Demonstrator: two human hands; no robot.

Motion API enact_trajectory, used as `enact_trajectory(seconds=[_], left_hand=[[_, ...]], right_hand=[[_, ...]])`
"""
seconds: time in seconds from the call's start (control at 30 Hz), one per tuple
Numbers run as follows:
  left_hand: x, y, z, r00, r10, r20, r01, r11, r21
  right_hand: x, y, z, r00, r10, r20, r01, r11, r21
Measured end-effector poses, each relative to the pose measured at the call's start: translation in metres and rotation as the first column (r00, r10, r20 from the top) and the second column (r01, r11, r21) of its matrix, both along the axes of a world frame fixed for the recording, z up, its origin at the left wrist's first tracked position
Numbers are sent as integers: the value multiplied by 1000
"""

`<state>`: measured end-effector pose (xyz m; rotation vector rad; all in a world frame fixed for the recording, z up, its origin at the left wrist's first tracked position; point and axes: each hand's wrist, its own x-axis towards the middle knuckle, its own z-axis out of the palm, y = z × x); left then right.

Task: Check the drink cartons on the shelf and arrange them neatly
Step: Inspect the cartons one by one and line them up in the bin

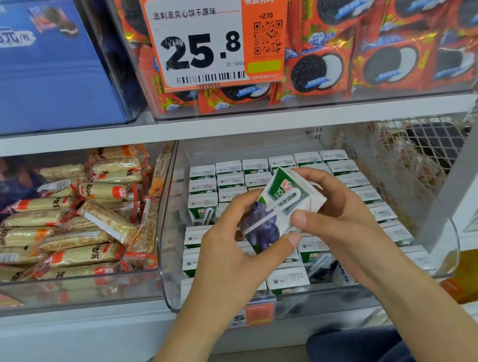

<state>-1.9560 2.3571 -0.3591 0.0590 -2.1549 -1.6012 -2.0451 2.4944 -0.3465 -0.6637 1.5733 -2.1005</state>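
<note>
Up close in the head view, both hands hold one drink carton [281, 205] above the clear plastic bin [168, 247] on the lower shelf. The carton is tilted, its green-and-white top pointing up and to the right, its blueberry picture facing the camera, with a wrapped white straw [270, 213] lying slantwise across that face. The left hand [232, 240] grasps it from below and the left, thumb along the lower edge and fingers curled behind the carton. The right hand [338, 208] grips it from the right, thumb pressed on the lower front corner and fingers wrapped over the upper side.

Beneath the hands, the bin is filled with rows of matching cartons [255, 167], most standing upright with white tops showing. One upright carton [204, 209] in the left column shows its front and straw, and near the front of the bin at least one carton [316, 256] leans out of line.

Left of the bin, another clear bin holds wrapped sesame-coloured bars [60, 229]. On the shelf above sit red cookie packets [364, 35] behind an orange price tag [202, 37] reading 25.8, and a blue box [28, 70] at far left. A wire mesh basket [406, 157] stands to the right.
</note>
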Motion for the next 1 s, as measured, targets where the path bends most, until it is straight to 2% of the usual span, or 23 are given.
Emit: enact_trajectory(seconds=[0.3,0.5,0.63,0.87,1.0], left_hand=[[-2,-2,-6,998,13,58,-9,998,-64],[-2,-3,-6,997,-1,72,7,997,-81],[-2,-2,-4,998,-6,62,10,998,-68],[-1,-4,-3,992,-125,30,117,975,187],[-2,-5,-2,993,-105,44,88,951,296]], right_hand=[[9,-5,-1,952,-95,-290,137,982,129],[9,-4,-1,915,-107,-388,184,969,168],[10,-4,-2,914,-122,-386,194,968,156],[4,-1,2,965,-82,-247,106,991,87],[3,0,1,976,-67,-208,83,994,73]])
